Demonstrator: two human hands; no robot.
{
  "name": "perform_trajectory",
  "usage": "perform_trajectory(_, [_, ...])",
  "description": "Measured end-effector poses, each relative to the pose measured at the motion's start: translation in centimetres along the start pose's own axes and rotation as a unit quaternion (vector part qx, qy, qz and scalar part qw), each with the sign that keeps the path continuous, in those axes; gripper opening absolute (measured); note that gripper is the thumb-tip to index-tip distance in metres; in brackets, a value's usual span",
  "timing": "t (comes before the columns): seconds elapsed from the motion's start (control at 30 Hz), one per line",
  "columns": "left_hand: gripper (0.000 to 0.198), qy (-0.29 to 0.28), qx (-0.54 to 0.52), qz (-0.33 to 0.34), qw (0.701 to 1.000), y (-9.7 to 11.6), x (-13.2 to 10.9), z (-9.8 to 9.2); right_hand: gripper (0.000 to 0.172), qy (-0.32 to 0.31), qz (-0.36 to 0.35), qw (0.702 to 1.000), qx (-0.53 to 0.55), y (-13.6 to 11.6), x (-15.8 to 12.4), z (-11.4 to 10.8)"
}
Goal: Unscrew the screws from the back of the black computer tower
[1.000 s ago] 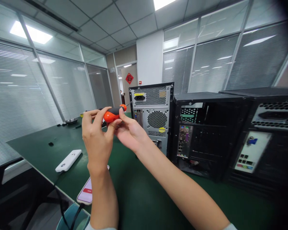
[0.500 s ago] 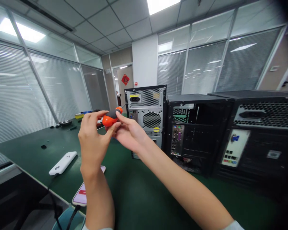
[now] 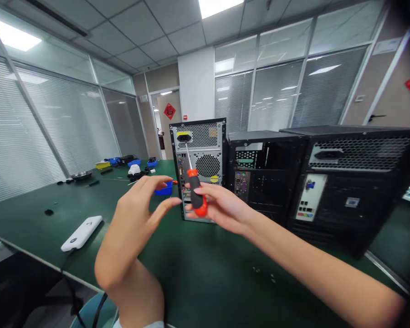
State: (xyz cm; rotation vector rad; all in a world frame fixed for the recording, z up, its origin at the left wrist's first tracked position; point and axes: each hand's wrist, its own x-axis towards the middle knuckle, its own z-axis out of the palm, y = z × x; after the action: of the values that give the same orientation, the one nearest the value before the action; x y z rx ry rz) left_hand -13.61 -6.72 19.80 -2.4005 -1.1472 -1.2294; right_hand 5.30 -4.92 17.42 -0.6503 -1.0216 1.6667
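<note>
A screwdriver [image 3: 196, 193] with a red and black handle is held in my right hand [image 3: 222, 202], its thin metal shaft pointing up and slightly left. Behind it stands a computer case [image 3: 208, 123], its rear side facing me, with a power socket, a round fan grille and ports. The shaft overlaps the case just below the power socket; whether the tip touches it I cannot tell. To the left, my left hand [image 3: 145, 202] is raised with thumb and fingers apart, holding nothing.
Two more black computer cases [image 3: 268, 196] stand on the right of the green table [image 3: 205, 273]. Small screws [image 3: 272, 278] lie in front of them. A white power bank [image 3: 82, 233] is at left. Blue bins [image 3: 164, 189], a metal bowl [image 3: 81, 176] and a yellow box [image 3: 102, 165] sit farther back.
My left hand has let go of the screwdriver and moved down slightly. My right hand has carried it right and turned it so the shaft points up. The view has shifted right.
</note>
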Motion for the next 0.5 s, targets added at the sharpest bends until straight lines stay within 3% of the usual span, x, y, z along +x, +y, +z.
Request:
perform_trajectory(0.13, [0.028, -0.071, -0.013, 0.005, 0.997, 1.3, 1.0, 0.9, 0.026, 0.101, 0.002, 0.99, -0.095, 0.7, -3.8, -3.9])
perform_trajectory(0.27, [0.031, -0.227, -0.062, 0.096, 0.967, 3.0, 2.4, 3.6, 0.039, 0.193, -0.007, 0.968, -0.162, 1.4, -8.2, -6.8])
perform_trajectory(0.4, [0.025, -0.449, -0.04, 0.191, 0.872, 5.0, 2.5, 9.1, 0.051, 0.266, -0.037, 0.93, -0.25, 2.4, -12.1, -9.6])
perform_trajectory(0.5, [0.023, -0.511, -0.029, 0.203, 0.835, 6.3, 1.1, 14.2, 0.059, 0.328, -0.051, 0.886, -0.325, 3.2, -14.7, -11.8])
